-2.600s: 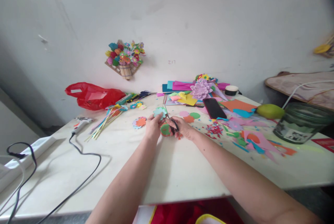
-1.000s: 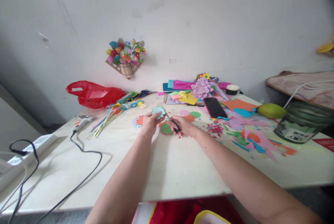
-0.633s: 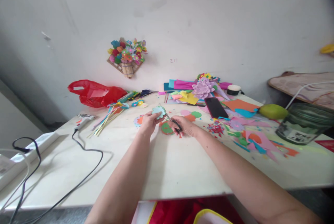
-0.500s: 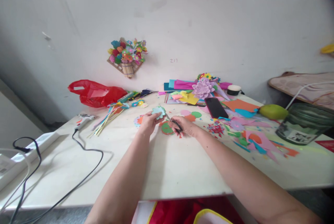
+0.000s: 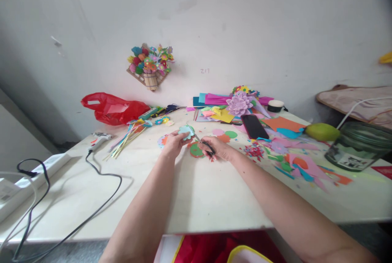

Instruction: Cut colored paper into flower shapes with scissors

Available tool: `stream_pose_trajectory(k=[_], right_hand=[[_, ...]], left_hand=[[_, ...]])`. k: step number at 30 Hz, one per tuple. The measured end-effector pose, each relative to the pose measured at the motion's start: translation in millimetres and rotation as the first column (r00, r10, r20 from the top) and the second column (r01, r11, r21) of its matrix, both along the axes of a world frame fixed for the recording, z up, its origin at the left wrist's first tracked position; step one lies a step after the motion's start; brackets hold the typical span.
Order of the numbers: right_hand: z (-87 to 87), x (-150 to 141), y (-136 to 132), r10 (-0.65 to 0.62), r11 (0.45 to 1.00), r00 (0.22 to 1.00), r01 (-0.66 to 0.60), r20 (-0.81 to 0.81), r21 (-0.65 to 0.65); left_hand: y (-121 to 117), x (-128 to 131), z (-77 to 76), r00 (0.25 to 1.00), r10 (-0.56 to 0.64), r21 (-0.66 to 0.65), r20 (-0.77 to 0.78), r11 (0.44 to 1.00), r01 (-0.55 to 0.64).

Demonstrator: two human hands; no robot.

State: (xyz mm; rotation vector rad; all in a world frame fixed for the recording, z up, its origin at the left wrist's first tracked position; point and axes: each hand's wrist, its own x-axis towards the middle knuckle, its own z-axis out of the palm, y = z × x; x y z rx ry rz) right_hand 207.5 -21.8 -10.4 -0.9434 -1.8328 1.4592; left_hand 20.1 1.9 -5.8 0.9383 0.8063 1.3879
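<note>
Between the fingers of my left hand (image 5: pixel 175 142) is a light blue flower-shaped cutout (image 5: pixel 185 131), raised over the table. A strip of green shows along its far right edge. My right hand (image 5: pixel 216 148) is closed around a pair of scissors (image 5: pixel 208 146) with black handles. Their blades reach up to the right edge of the cutout. Below the hands lies a green round piece with an orange border (image 5: pixel 196 150). A lilac and orange flower piece (image 5: pixel 162 141) lies left of it, partly behind my left hand. Pink, orange and green discs (image 5: pixel 230 134) rest beyond my right hand.
A phone (image 5: pixel 255 126), small red and blue scraps (image 5: pixel 254 151), larger foam offcuts (image 5: pixel 303 165) and a glass jar (image 5: pixel 357 148) occupy the right side. On the left are yellow sticks (image 5: pixel 127 142), a red plastic bag (image 5: pixel 114 110), and a corded glue gun (image 5: pixel 100 142).
The view has shifted very slightly. Both hands keep almost the same pose, with the scissors still at the edge of the light blue cutout.
</note>
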Motion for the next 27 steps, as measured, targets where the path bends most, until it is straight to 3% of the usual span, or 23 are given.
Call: stream_pose_trajectory(k=[27], right_hand=[[-0.6,1.1,0.6,0.006,1.0,1.0,-0.006,-0.011,0.002]], left_hand=[[-0.5,-2.0,-1.6,0.999,-0.038,0.014,-0.008,0.999,0.038]])
